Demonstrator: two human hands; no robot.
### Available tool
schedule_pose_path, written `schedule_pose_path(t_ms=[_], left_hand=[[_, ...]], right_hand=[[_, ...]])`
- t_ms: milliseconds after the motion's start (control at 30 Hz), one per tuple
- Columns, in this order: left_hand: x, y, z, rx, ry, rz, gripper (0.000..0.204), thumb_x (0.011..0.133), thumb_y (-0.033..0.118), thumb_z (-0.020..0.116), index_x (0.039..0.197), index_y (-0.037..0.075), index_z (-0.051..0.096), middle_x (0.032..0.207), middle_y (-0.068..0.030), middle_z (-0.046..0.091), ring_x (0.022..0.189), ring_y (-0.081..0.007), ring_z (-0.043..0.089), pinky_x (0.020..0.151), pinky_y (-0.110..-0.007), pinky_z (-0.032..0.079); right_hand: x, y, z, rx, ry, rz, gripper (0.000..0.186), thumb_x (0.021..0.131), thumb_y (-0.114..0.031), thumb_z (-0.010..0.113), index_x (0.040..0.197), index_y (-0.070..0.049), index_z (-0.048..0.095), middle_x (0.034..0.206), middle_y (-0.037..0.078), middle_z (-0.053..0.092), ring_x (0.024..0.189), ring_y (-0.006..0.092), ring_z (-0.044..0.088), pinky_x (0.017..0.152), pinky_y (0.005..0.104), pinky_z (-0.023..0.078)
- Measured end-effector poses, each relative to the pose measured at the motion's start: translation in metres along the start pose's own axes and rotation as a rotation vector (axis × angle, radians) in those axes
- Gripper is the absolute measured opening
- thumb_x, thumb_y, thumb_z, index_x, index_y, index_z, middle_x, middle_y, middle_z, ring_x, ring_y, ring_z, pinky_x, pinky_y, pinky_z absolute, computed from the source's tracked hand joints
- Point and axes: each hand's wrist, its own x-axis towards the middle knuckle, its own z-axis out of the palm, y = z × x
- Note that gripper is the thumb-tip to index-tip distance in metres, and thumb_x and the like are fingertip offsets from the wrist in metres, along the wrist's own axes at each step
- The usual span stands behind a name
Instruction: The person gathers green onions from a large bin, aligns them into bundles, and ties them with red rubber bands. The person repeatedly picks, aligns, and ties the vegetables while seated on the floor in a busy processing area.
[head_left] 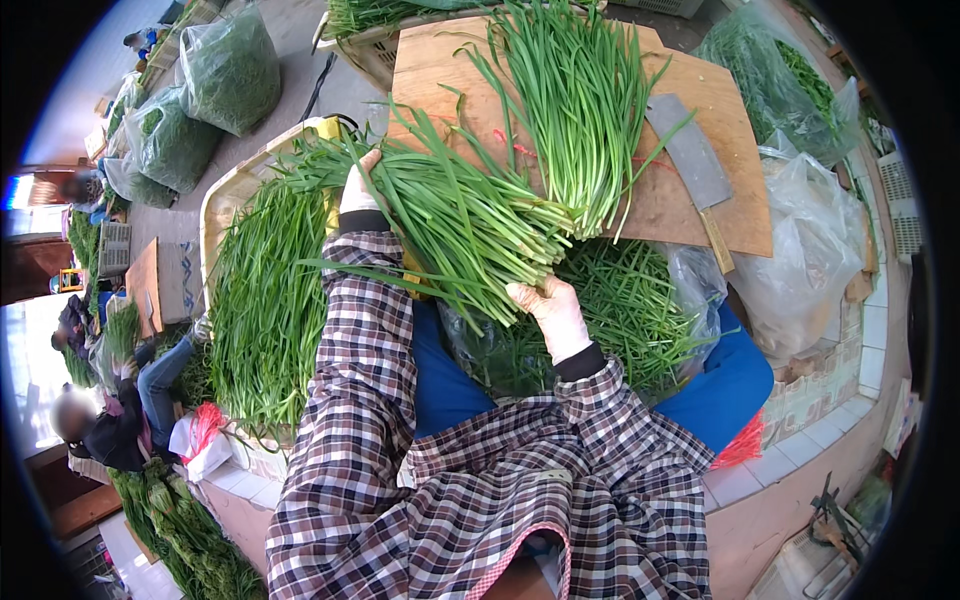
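A loose bunch of garlic chives (470, 215) lies slanted across my front, its pale cut ends toward the right. My left hand (361, 184) is closed round its leafy part, the fingers mostly hidden under the leaves. At the pale ends, my right hand (553, 312) grips the lower stalks between thumb and fingers. Beyond it, a second pile of garlic chives (585, 120) rests on a wooden board (735, 130). To the right of that pile a cleaver (692, 152) lies flat, its wooden handle over the board's near edge. Red ties (515, 146) show beside the pile.
Between my knees, a clear plastic bag (698, 285) holds green trimmings (630, 305). On my left stands a crate (215, 215) heaped with long chives. Stuffed plastic bags (228, 70) stand farther left, where another person (105, 425) sits. A white bag (815, 255) is at right.
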Motion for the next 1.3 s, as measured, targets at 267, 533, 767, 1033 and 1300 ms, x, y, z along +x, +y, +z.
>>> schedule_pose_path(t_ms=[267,533,767,1033,1300], left_hand=[[-0.004,-0.004,-0.008,-0.105,-0.122,0.031,0.025,0.087,0.022,0.056,0.101,0.002,0.061,0.093,-0.0119,0.067,0.080,-0.0270,0.064,0.073,-0.039,0.055],[0.000,-0.001,-0.013,-0.098,-0.117,0.030,0.024,0.087,0.023,0.056,0.099,0.002,0.060,0.090,-0.0119,0.066,0.077,-0.0281,0.063,0.071,-0.040,0.054],[0.017,-0.004,-0.004,-0.045,-0.058,-0.082,0.023,0.086,0.020,0.057,0.099,0.002,0.059,0.088,-0.0121,0.066,0.075,-0.0284,0.062,0.070,-0.039,0.053],[0.026,-0.004,-0.018,-0.050,-0.031,-0.097,0.026,0.086,0.025,0.059,0.100,0.002,0.061,0.088,-0.0121,0.067,0.073,-0.0275,0.064,0.068,-0.038,0.054],[0.021,-0.004,-0.019,-0.083,-0.071,-0.105,0.025,0.086,0.021,0.058,0.100,0.001,0.060,0.090,-0.0128,0.066,0.075,-0.0277,0.063,0.069,-0.039,0.053]], right_hand=[[-0.029,0.011,0.018,-0.579,-0.126,-0.207,0.021,0.083,-0.018,0.069,0.087,0.002,0.065,0.075,0.015,0.060,0.068,0.0203,0.058,0.063,0.0303,0.045],[-0.045,-0.003,-0.076,-0.281,-0.060,0.019,0.014,0.089,-0.003,0.055,0.089,0.004,0.067,0.088,0.011,0.067,0.082,0.0176,0.063,0.081,0.0293,0.050],[0.016,0.002,0.003,0.243,0.081,0.112,0.029,0.084,-0.009,0.068,0.108,0.006,0.061,0.104,0.009,0.066,0.093,0.0143,0.060,0.082,0.0270,0.048],[0.028,-0.006,0.023,0.174,0.193,-0.028,0.024,0.079,-0.003,0.071,0.101,0.003,0.066,0.094,0.004,0.069,0.082,0.0114,0.061,0.076,0.0253,0.046],[-0.029,-0.025,-0.032,-0.140,0.035,0.080,0.016,0.086,-0.010,0.062,0.088,0.003,0.070,0.073,0.004,0.067,0.062,0.0076,0.055,0.061,0.0215,0.043]])
